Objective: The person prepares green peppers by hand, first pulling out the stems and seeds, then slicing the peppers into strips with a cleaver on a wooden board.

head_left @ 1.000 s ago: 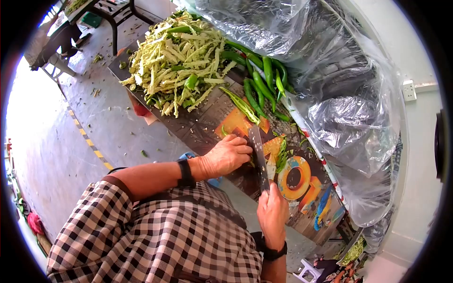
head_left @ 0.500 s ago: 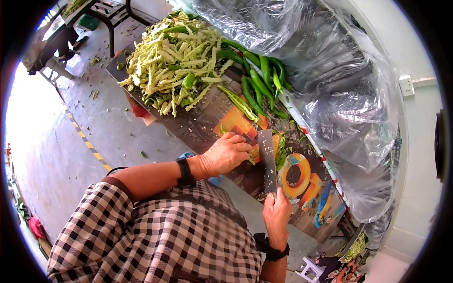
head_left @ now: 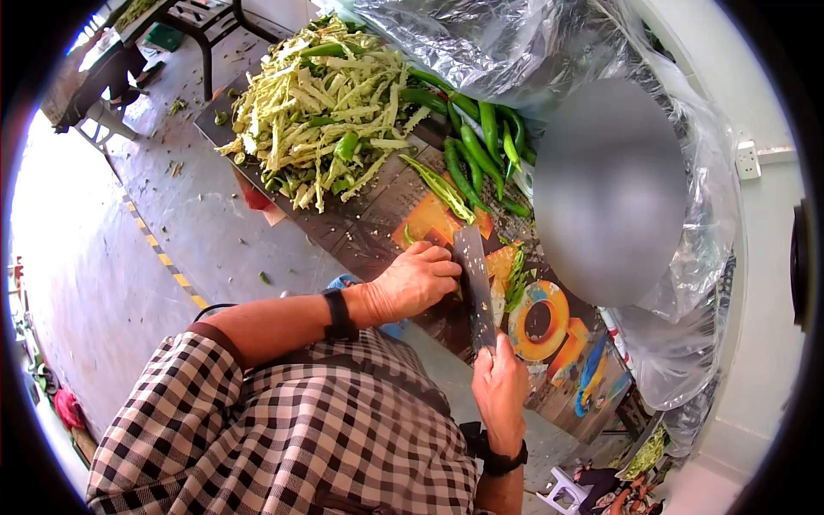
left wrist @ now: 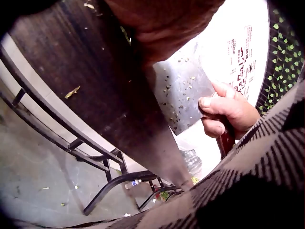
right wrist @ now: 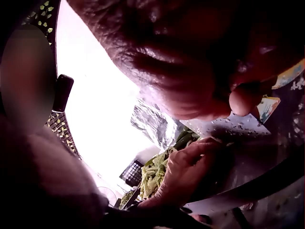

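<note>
My right hand (head_left: 499, 390) grips a cleaver (head_left: 475, 283) by its handle, which shows dark reddish brown in the left wrist view. Small pale bits cling to the broad blade (left wrist: 183, 90). Right beside the blade, my left hand (head_left: 414, 281) rests on the table with its fingers curled over a green chili pepper, mostly hidden; a bit of green (head_left: 409, 234) shows past the knuckles. Cut green strips (head_left: 517, 281) lie just right of the blade. A split chili (head_left: 439, 189) lies beyond the left hand, close to a group of whole green chilies (head_left: 481, 159).
A large heap of pale green cut strips (head_left: 318, 116) covers the far left end of the dark patterned table (head_left: 365, 227). Clear plastic sheeting (head_left: 489, 51) runs along the right edge, partly behind a blurred patch. A metal-framed table (head_left: 202, 39) stands at the upper left.
The cleaver swung right, away from the left hand, with its blade face showing wider, then came back against the fingers. The left hand has stayed nearly in place.
</note>
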Motion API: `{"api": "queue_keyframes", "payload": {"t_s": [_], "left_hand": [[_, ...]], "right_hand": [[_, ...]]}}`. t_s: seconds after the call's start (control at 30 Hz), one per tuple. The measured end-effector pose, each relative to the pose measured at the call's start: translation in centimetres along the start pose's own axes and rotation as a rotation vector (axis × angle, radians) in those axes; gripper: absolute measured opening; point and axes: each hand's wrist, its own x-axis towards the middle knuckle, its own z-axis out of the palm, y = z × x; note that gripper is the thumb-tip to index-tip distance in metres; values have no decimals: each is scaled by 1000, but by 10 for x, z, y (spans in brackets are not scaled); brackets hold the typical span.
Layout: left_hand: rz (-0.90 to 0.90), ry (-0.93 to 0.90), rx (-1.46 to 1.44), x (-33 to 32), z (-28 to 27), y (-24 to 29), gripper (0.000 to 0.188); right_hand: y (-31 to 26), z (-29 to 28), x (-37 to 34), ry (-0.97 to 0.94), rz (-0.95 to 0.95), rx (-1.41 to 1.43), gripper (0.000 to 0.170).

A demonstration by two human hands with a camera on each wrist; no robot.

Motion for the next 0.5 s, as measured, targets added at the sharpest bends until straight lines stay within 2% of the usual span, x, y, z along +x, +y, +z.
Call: {"api": "queue_keyframes", "payload": {"t_s": [0.1,0.23,0.33,0.5], "left_hand": [[5,-10,-4,0,1,-1,16],[18,2,-11,0,-1,0,16],[28,2,-11,0,-2,-1,17],[28,19,1,-1,-1,1,19]], "right_hand": [[2,7,19,-82,-26,-22,25],[-10,15,45,-21,-105,-37,24],[-6,13,37,-3,-129,-21,24],[27,11,6,20,-2,-12,29]]}}
